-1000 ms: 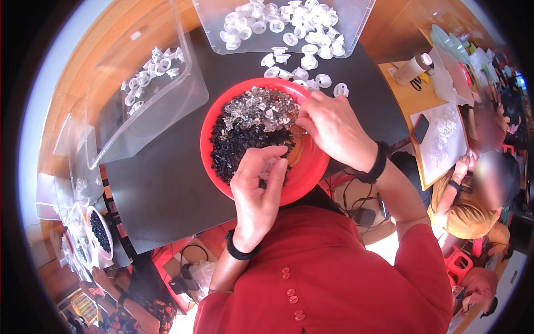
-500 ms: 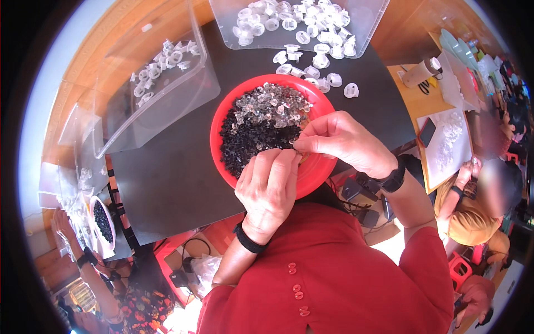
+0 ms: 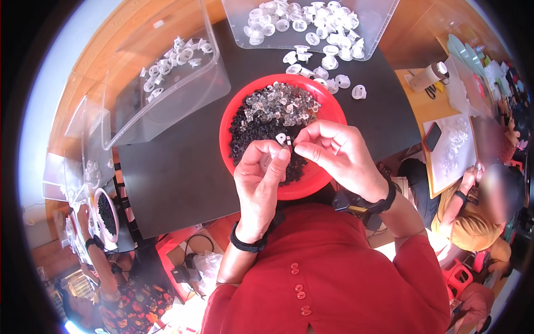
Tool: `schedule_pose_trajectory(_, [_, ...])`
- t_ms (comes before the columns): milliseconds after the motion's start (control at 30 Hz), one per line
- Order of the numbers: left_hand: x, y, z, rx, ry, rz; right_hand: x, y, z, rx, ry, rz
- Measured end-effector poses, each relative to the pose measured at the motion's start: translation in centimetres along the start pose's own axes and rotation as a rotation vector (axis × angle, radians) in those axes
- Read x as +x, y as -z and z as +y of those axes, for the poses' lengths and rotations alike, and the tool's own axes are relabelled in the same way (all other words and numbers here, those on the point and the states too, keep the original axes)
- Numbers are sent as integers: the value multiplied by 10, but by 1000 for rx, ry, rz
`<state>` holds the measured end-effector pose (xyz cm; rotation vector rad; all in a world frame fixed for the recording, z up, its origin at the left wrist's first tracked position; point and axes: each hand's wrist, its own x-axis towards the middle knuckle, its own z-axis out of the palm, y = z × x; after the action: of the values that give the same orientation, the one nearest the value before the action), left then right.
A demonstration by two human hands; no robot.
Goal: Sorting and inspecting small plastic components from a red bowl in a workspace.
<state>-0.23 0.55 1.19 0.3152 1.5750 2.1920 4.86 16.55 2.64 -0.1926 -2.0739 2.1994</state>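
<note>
Two hands met over a red bowl [image 3: 231,146] on a dark table [image 3: 178,172], and much around them was hard to read. At the far left a co-worker's arm [image 3: 103,261] reached toward a small white dish [image 3: 107,212] of black bits, bent and squeezed by the lens rim. Next came a clear bin [image 3: 167,106] tilted on the table, holding a few white caps [image 3: 172,58]; its walls were nearly see-through, so its edges were hard to trace.

The left hand [image 3: 260,181] was curled, thumb and fingers pinched on a small white part [image 3: 281,138] held just above the bowl (its shape was too small to tell, beyond a pale piece with a hole). The right hand [image 3: 339,153] came in from the other side, its fingertips [image 3: 297,146] closed on the same part, so both hands were together, clamped on it. The bowl held black pieces [image 3: 247,136] on the left and clear pieces [image 3: 281,106] toward the far side; the hands hid its near part.

Behind the bowl, a second clear bin [image 3: 378,28] of white caps was cut off by the top edge, with loose caps [image 3: 328,75] spilled before it. At right, another person's yellow sleeve [image 3: 473,222] showed beside a clear tray [image 3: 453,150].
</note>
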Motion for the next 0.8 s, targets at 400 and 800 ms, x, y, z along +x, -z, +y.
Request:
schedule_pose_trajectory(400, [5,-5,1,-230,147,-20,9,12,12,-486,278,191])
schedule_pose_trajectory(800, [6,-12,-13,42,73,-131,4,20,2,-232,6,3])
